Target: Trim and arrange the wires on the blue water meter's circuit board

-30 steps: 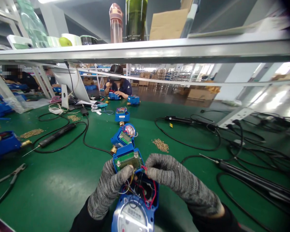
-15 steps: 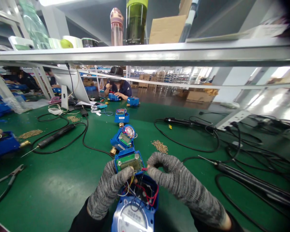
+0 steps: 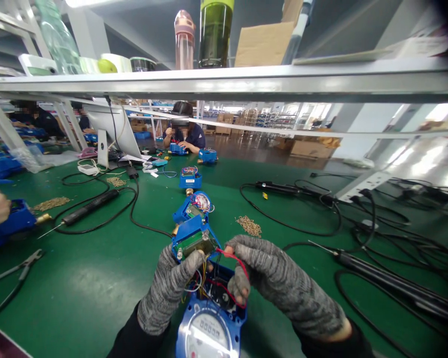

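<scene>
Evidently Both Gloved Hands Are Working Inside an Open Blue Meter

Leftmost, pliers (image 3: 17, 278) are lying on the green worktop (image 3: 89, 278). The left hand (image 3: 173, 281) is gripping the lifted circuit board (image 3: 194, 241), tilting it to expose the wiring. The right hand (image 3: 261, 271) is pinching a red wire (image 3: 233, 258) over the blue meter (image 3: 209, 330). Black cables (image 3: 377, 278) are crowding the right.
</scene>
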A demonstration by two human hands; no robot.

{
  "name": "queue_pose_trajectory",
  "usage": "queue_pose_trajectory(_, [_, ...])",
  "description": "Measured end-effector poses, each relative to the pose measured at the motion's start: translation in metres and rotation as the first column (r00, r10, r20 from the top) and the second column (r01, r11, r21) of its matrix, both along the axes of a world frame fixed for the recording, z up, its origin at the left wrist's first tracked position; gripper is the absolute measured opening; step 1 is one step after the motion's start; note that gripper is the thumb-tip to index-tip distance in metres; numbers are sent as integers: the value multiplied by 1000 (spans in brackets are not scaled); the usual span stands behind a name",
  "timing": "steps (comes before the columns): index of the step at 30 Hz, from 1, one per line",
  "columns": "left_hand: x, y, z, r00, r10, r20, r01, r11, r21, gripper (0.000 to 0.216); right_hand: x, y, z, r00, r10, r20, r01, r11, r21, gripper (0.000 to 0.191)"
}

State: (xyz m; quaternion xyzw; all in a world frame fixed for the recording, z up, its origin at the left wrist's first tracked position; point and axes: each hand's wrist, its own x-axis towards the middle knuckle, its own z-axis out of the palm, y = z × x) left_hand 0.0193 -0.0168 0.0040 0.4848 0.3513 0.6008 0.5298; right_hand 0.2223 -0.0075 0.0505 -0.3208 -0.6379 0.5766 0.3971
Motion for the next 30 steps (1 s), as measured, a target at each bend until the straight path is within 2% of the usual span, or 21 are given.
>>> queue_pose_trajectory(2, [1,0,0,1000,12,24,-12,1000,10,27,-5,-1,3,999,-15,44,14,1000,16,23])
queue_pose_trajectory(6, [4,-1,-1,999,52,8,-52,998,29,28,-22,-3,-4,986,166,20,-164,984,-74,29])
queue_pose_trajectory(8, [6,-2,-2,997,73,-30,-72,997,39,25,-30,-5,-10,982,185,-27,-186,981,-51,32])
queue_pose_trajectory(9, [6,-3,-3,995,86,-42,-85,995,43,24,-32,-6,-13,988,151,-15,-151,988,-16,31])
queue_pose_trajectory(11, [7,-4,-3,992,113,-50,-110,993,48,24,-32,-8,-16,997,-3,75,-6,994,114,26])
queue_pose_trajectory(12, [7,-4,-2,991,121,-53,-119,992,50,25,-30,-9,-15,985,-103,136,74,976,206,24])
queue_pose_trajectory(14, [6,-5,0,990,129,-56,-126,991,53,27,-23,-11,-12,931,-289,221,188,902,389,18])
queue_pose_trajectory(16, [5,-5,2,992,110,-54,-107,992,60,29,-15,-11,-6,890,-366,273,205,854,478,15])
queue_pose_trajectory(19, [4,-5,2,997,62,-53,-59,996,67,30,-9,-12,2,871,-355,338,158,856,491,15])
queue_pose_trajectory(20, [4,-6,2,997,49,-63,-44,997,66,30,-9,-13,3,855,-381,352,152,833,532,15])
queue_pose_trajectory(21, [4,-6,2,996,36,-79,-31,998,61,29,-10,-14,4,827,-440,351,151,775,614,15])
queue_pose_trajectory(22, [3,-6,1,995,25,-99,-20,998,54,29,-11,-15,4,786,-520,335,141,677,722,17])
queue_pose_trajectory(24, [1,-5,2,991,4,-137,1,999,35,28,-15,-17,3,690,-676,258,53,402,914,21])
queue_pose_trajectory(25, [0,-5,3,989,-10,-147,14,1000,25,28,-16,-18,3,649,-729,216,-9,277,961,23])
queue_pose_trajectory(26, [-2,-5,5,988,-27,-151,31,999,19,28,-17,-18,2,626,-756,189,-61,195,979,25])
queue_pose_trajectory(27, [-3,-4,7,988,-48,-144,51,999,12,28,-17,-18,2,624,-759,183,-89,164,982,25])
queue_pose_trajectory(28, [-5,-4,9,989,-77,-127,78,997,5,28,-17,-17,2,645,-739,193,-83,184,980,23])
queue_pose_trajectory(29, [-7,-5,10,988,-119,-98,119,993,-3,29,-16,-15,2,685,-698,208,-43,247,968,20])
queue_pose_trajectory(30, [-8,-5,12,985,-165,-58,165,986,-13,31,-14,-13,2,735,-640,225,13,345,938,16])
